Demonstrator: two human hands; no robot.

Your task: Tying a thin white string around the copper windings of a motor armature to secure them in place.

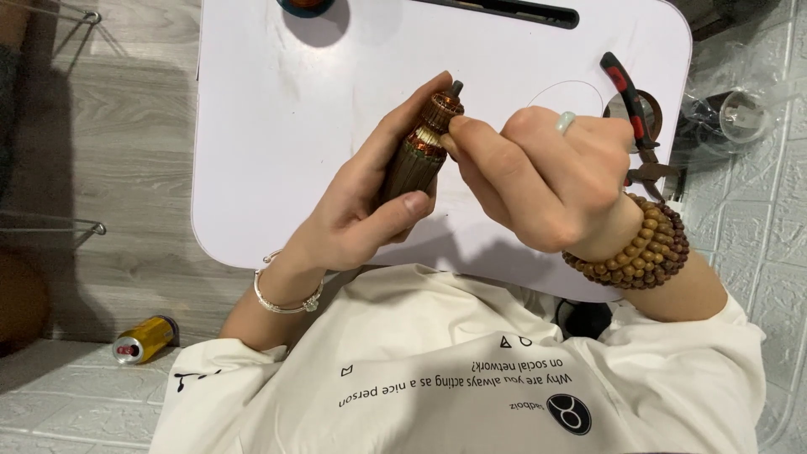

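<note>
My left hand (361, 210) is wrapped around a small motor rotor (420, 151), thumb across its ribbed brown body, holding it tilted over the middle of the white worktop (277, 109) with the shaft end pointing toward 1 o'clock. My right hand (546, 181) is closed in a pinch, fingertips (458, 126) pressed to the copper winding just below the shaft; whether a strand of wire is caught between them I cannot tell. I judge this to be the picking-at-the-winding step: working at the copper near the rotor's top end. The next move calls for a steady grip from the left hand so the rotor does not turn, and a fine, firm pinch from the right, since the copper looks tightly packed. At 3 o'clock from my hands, red-handled pliers (630, 109) lie at the worktop's edge beside a roll of tape (651, 113). A thin loop of wire (555, 88) rests on the worktop toward 1 o'clock, and a dark round thing (304, 7) sits at 11 o'clock by the far rim. The worktop stands over grey wood-look flooring; a yellow drinks can (145, 338) lies on its side at 8 o'clock, on a pale floor mat (67, 395).
</note>
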